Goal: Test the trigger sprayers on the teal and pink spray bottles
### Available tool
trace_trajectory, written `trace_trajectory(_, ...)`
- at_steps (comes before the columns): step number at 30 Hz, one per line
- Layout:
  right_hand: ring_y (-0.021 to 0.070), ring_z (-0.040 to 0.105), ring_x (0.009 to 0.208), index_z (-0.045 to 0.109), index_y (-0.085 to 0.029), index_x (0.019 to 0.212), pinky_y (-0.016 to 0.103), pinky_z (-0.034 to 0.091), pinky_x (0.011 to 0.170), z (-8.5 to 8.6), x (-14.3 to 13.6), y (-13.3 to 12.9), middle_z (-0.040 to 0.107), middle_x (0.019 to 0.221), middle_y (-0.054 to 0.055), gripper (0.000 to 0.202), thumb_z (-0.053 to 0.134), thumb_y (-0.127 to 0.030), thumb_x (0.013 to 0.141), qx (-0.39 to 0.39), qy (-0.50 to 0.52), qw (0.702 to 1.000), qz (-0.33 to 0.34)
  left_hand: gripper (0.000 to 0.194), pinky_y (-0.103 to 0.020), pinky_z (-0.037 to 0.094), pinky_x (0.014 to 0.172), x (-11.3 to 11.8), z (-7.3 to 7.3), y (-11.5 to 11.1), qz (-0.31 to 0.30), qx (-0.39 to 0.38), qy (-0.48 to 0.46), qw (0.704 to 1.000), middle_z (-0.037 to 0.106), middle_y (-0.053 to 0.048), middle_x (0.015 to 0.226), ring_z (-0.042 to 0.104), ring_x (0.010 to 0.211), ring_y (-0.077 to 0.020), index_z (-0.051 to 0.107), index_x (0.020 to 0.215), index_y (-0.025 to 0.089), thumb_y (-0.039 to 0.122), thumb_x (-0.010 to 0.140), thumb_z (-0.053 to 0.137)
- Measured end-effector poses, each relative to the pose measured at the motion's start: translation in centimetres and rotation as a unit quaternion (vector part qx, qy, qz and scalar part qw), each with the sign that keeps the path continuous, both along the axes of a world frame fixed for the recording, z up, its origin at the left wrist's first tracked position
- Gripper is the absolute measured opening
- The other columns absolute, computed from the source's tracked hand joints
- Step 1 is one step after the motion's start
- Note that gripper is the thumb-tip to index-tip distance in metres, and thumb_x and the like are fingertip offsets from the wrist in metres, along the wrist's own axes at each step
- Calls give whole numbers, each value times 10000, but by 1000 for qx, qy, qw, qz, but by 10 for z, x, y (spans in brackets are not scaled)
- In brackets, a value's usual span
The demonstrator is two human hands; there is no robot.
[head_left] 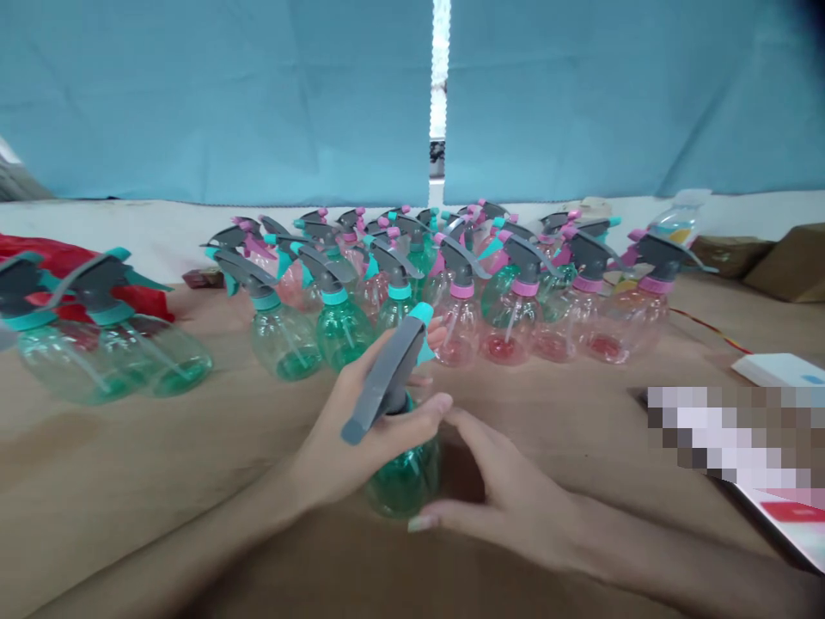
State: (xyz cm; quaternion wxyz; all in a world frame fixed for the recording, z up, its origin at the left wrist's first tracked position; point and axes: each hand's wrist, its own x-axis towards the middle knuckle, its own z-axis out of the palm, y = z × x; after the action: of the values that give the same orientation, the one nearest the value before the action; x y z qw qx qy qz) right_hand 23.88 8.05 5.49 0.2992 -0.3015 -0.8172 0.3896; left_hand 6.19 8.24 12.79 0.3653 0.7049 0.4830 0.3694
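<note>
A green spray bottle (400,486) with a grey and teal spray head stands upright in front of me. My left hand (374,421) is closed round its neck, just under the spray head. At the bottle's right side is my right hand (509,490), its index finger and thumb spread wide and curved toward the bottle. The index fingertip is close to my left thumb, and the thumb tip is by the bottle's base. Whether the right hand touches the bottle, I cannot tell. Behind my hands stand another green spray bottle (345,331) and a pink spray bottle (509,331).
Several green and pink spray bottles crowd the back of the brown table (258,447). Two green-collared bottles (164,361) stand at left before red plastic (151,301). At right are a white box (779,370), a cardboard box (792,262) and a partly blurred flat object (786,516).
</note>
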Motion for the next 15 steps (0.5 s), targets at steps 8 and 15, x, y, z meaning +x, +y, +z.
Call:
trace_trajectory(8, 261, 570, 1049, 527, -217, 1115, 430, 460, 864, 8, -37, -4, 613, 1146, 77, 496, 685, -512, 750, -24, -36, 999, -23, 687, -309, 559, 769, -32, -11, -17, 48, 62, 21, 997, 511, -32, 1316, 573, 1086, -246, 324, 1331, 358, 352, 751, 692)
trace_trajectory(15, 274, 591, 936, 526, -186, 1062, 432, 476, 762, 16, -102, -10, 617, 1019, 93, 535, 668, -574, 722, 51, -91, 994, -40, 697, -388, 495, 915, -100, -13, -56, 136, 131, 88, 978, 532, -26, 1278, 548, 1121, -255, 312, 1346, 338, 313, 752, 675)
